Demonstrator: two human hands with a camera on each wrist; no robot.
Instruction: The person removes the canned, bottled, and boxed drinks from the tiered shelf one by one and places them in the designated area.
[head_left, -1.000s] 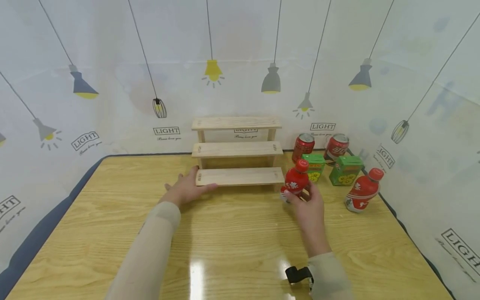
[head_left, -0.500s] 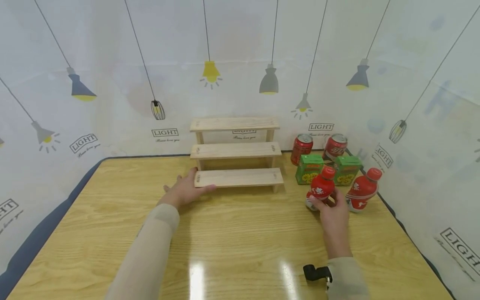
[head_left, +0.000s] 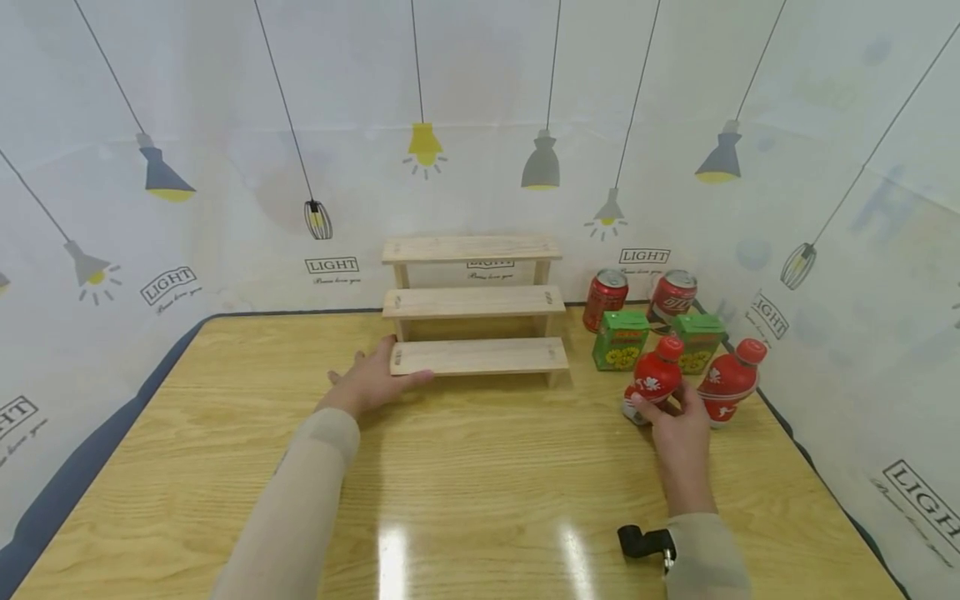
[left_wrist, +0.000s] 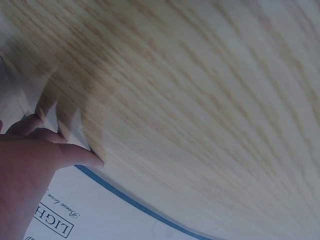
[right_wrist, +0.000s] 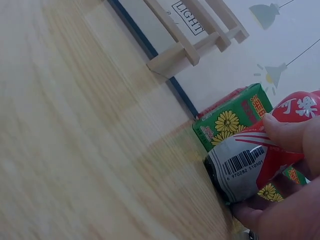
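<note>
My right hand (head_left: 681,437) grips a red bottle (head_left: 654,379) with a red cap, thumb on one side and fingers round the other. The bottle stands nearly upright at the table surface. In the right wrist view its barcode label (right_wrist: 245,165) faces the camera; whether its base touches the table I cannot tell. A second red bottle (head_left: 731,382) stands just right of my right hand. My left hand (head_left: 367,382) rests at the left end of the lowest step of a three-tier wooden rack (head_left: 480,357), its thumb along the front edge and its fingers spread.
Behind the held bottle stand two green drink cartons, the left carton (head_left: 621,342) and the right carton (head_left: 697,337). Two red cans, the left can (head_left: 606,298) and the right can (head_left: 671,298), are farther back near the printed wall covering (head_left: 480,192). The wooden tabletop (head_left: 480,483) extends in front.
My right hand has moved right with the bottle, from beside the rack's lowest step to near the second bottle. My left hand has stayed at the rack.
</note>
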